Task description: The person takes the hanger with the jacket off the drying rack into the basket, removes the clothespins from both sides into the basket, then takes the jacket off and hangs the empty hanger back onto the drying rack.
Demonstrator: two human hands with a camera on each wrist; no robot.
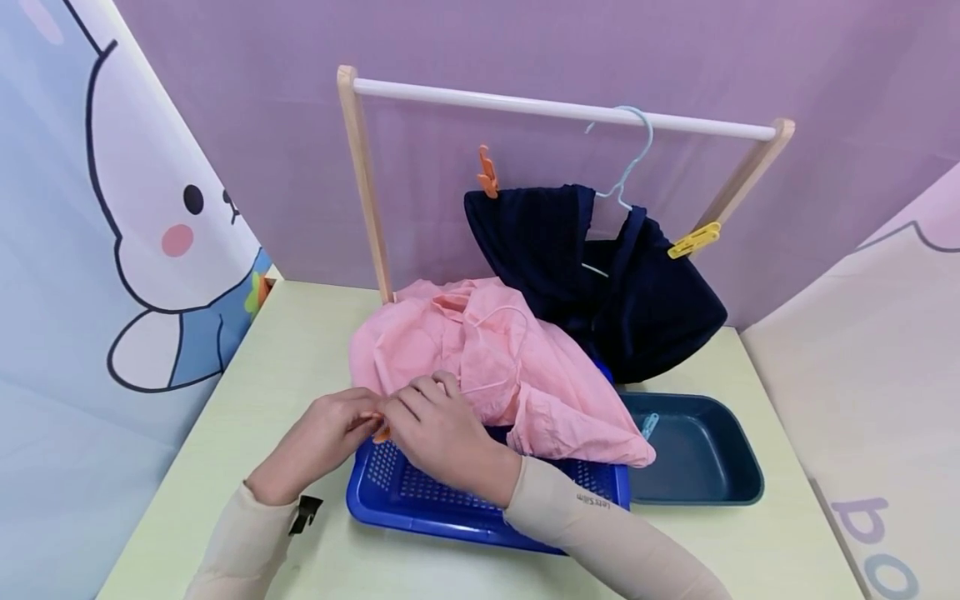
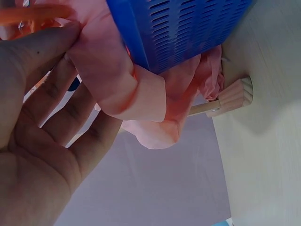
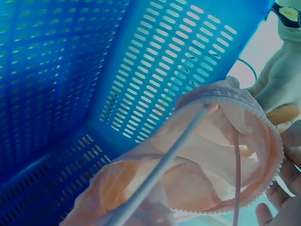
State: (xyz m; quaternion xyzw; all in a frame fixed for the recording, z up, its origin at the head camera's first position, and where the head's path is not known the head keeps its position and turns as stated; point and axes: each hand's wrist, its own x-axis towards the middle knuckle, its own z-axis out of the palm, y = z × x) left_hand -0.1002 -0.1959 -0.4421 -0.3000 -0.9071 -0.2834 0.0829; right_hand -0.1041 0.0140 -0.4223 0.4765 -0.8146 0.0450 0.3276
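Note:
A pink zip garment (image 1: 480, 350) lies over the blue basket (image 1: 450, 527), with a thin pink hanger (image 1: 519, 337) in it. At its near left edge, my left hand (image 1: 322, 437) pinches the pink cloth between thumb and fingers. Close against it, my right hand (image 1: 442, 433) grips an orange clothespin (image 1: 382, 434) at that same edge. The clothespin (image 2: 37, 13) also shows beside the left thumb in the left wrist view. In the right wrist view, the garment's opening (image 3: 225, 160) gapes with a pale rod inside. My right fingertips are partly hidden in the head view.
Behind stands a wooden rack with a white bar (image 1: 487, 100). A dark navy garment (image 1: 540, 242) hangs there on a light blue hanger (image 1: 637, 154), with orange (image 1: 487, 172) and yellow (image 1: 694, 240) clothespins on its shoulders. A dark teal tray (image 1: 697, 450) at right holds a blue clothespin (image 1: 649, 426).

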